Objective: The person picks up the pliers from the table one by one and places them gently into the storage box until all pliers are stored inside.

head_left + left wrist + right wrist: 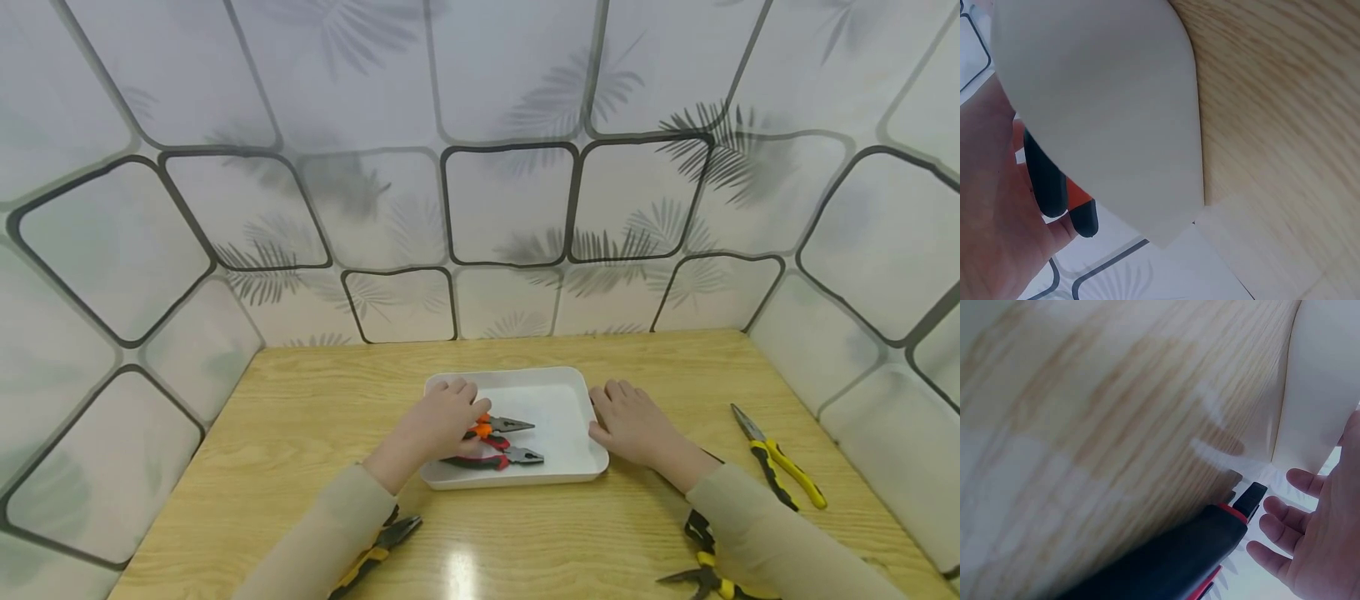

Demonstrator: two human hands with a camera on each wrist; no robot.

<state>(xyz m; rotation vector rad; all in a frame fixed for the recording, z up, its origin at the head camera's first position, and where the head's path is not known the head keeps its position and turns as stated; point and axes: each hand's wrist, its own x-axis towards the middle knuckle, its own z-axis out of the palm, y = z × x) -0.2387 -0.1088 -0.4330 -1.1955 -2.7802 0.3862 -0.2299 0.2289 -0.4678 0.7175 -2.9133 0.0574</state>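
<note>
Grip of the left hand (442, 421) looks loosely closed round the handles of orange-and-black needle-nose pliers (501, 426), near centre frame inside the white tray (558, 417); can't tell how firmly. I'd guess the step in hand is settling them there or lifting them out, one moment won't say which. Next move calls for either a gentle release or a firmer pinch, without snagging the red-and-black pliers (501, 460) just below. The orange pair has bright sleeves and a long grey tapering nose aimed right. Right hand (633, 421) is by the tray's right wall, fingers loosely spread, nothing held. Out on the desk (300, 433), yellow-and-black pliers (761, 447) lie at the frame's right.
</note>
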